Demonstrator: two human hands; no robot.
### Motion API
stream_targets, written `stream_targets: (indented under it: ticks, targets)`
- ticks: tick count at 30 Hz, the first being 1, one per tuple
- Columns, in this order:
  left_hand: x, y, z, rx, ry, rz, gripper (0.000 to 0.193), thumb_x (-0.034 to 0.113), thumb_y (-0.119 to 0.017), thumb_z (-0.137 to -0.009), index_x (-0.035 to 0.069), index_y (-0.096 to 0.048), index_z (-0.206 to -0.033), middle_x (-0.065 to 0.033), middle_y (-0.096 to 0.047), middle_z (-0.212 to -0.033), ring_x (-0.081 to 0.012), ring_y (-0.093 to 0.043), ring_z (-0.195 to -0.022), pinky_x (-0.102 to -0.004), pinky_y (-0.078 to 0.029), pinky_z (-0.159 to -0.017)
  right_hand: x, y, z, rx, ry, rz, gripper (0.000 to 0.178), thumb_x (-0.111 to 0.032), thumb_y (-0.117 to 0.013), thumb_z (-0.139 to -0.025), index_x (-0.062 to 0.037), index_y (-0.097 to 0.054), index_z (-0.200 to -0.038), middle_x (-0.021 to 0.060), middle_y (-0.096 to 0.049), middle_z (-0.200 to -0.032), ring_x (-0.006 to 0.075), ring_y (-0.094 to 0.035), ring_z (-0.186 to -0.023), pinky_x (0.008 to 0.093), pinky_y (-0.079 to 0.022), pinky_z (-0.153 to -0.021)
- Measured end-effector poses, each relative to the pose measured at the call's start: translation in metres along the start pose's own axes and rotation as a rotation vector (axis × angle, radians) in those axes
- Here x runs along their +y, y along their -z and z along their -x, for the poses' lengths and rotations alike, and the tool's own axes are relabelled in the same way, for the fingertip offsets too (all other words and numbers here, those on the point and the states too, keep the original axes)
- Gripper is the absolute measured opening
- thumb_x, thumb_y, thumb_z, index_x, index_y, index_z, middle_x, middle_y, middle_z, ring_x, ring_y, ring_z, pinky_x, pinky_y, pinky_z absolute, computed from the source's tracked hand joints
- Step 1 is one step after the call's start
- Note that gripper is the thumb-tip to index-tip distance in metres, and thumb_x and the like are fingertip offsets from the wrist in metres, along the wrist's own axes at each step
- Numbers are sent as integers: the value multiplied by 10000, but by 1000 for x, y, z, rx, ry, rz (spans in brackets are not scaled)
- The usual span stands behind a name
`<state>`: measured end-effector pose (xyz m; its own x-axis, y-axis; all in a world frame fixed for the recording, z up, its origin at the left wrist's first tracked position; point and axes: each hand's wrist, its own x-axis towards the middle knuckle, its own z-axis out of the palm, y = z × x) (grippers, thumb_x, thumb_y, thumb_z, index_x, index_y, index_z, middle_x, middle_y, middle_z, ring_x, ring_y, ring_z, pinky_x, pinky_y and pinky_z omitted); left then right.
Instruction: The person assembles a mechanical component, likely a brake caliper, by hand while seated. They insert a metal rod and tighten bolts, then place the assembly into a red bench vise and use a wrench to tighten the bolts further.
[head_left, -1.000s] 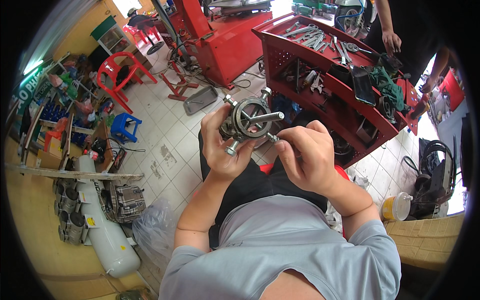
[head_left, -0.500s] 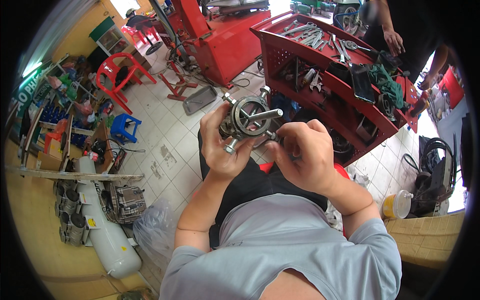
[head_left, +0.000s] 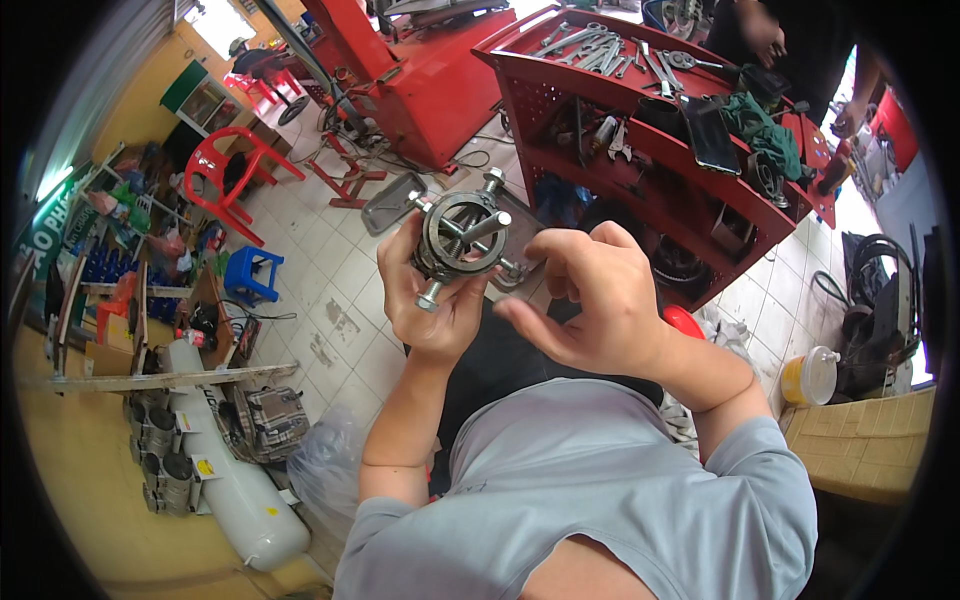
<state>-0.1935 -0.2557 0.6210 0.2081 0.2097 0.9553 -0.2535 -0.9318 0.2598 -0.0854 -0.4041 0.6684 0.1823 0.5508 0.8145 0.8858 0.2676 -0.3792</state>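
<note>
My left hand (head_left: 432,312) is wrapped round a metal ring fixture (head_left: 461,267), holding it up in front of my lap. Several hex-head bolts stick out around its ring, and a thick metal rod (head_left: 487,228) juts from the middle, tilted up to the right. Close to the bolt (head_left: 514,271) on the ring's right side is my right hand (head_left: 607,298). Its thumb and forefinger are spread apart, with nothing seen between them; the other fingers are curled.
A red tool cart (head_left: 640,130) with several wrenches (head_left: 598,48) stands ahead right, a person's hand (head_left: 765,42) beyond it. On the tiled floor are a grey tray (head_left: 393,204), a blue stool (head_left: 252,273) and a red chair (head_left: 228,180). A white cylinder (head_left: 240,500) lies at left.
My right thumb and forefinger, which were at the right-hand bolt, have parted and drawn off it. The ring fixture has shifted left and slightly down in view, with my left hand still round it.
</note>
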Motion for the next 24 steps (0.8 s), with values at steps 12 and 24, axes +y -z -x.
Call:
stream_targets:
  ticks: [12, 24]
  targets:
    - [0, -1, 5, 21, 75, 54, 141, 89, -785, -722, 57, -720, -843, -236, -483, -1255, -350, -516, -1086, -401, -491, -836, 13, -2, 6, -40, 99, 121, 278, -160, -761, -700, -62, -586, -893, -16, -556, -605, 113, -502, -465, 274, -306, -520]
    - [0, -2, 6, 15, 87, 94, 143, 93, -783, -728, 73, -722, -856, -234, -487, -1252, -348, -512, -1083, -408, -477, -852, 9, -1, 1, 3, 71, 91, 181, -201, -688, -768, -91, -556, -826, -3, -490, -524, 168, -435, -430, 303, -284, -498]
